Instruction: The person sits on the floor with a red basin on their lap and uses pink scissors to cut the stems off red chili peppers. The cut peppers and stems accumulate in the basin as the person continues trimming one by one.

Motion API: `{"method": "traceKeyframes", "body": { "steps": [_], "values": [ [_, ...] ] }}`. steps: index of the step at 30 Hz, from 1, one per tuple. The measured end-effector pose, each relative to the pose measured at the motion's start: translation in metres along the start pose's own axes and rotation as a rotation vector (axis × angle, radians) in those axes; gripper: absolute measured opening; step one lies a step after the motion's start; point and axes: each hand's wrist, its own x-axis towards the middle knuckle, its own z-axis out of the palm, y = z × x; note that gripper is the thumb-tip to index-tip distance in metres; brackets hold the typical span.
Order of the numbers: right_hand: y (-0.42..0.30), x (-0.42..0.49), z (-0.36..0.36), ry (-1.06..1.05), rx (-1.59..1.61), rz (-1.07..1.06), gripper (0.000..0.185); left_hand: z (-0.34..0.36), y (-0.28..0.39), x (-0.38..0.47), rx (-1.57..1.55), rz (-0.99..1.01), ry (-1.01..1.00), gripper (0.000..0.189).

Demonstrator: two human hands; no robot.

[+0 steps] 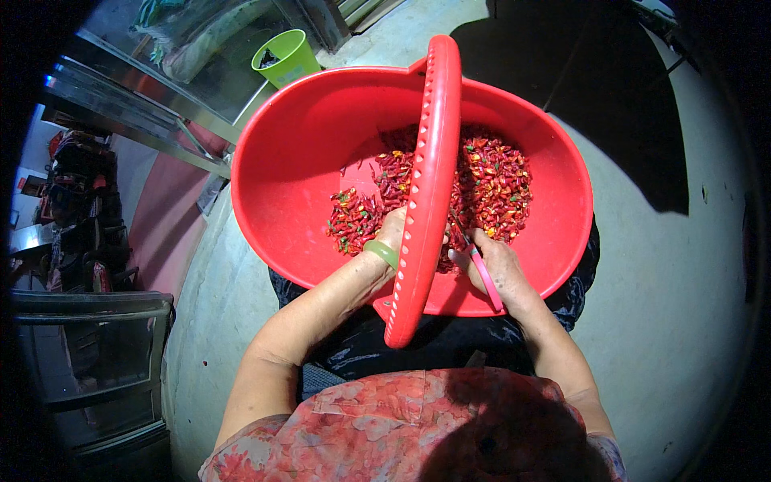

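Note:
A red plastic basket rests on my lap, its arched handle standing across the middle. Inside lie many small red chilli peppers, with bits of green and orange among them. My right hand grips a pair of scissors with pink handles, its blades pointing into the peppers. On the left, my left hand reaches down into the peppers, a green bangle around its wrist. The basket handle hides most of its fingers, so what they hold cannot be seen.
A light green bin stands beyond the basket, beside glass-panelled door frames. Dark fabric covers my lap under the basket. Concrete floor surrounds me, with a large shadow at the upper right. A glass-panelled frame stands at left.

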Motion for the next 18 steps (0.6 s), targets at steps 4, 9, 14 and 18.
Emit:
{"method": "traceKeyframes", "body": {
  "steps": [4,9,14,18],
  "values": [
    [-0.0035,-0.0017,-0.0041,-0.048,0.009,-0.009,0.038,0.0080,0.0017,-0.0030,-0.010,0.056,-0.007,0.017],
    [-0.0076,-0.0030,-0.0074,-0.053,0.065,-0.062,0.037,0.0112,0.0015,-0.0026,0.085,0.139,-0.036,0.021],
    [-0.0067,-0.0019,-0.0020,-0.003,0.289,-0.093,0.026,0.0099,0.0009,-0.0008,0.092,0.111,-0.045,0.016],
    [-0.0003,-0.0003,0.0009,-0.032,0.150,0.021,0.020,0.0107,-0.0006,-0.0027,0.121,0.076,-0.014,0.008]
  ]
}}
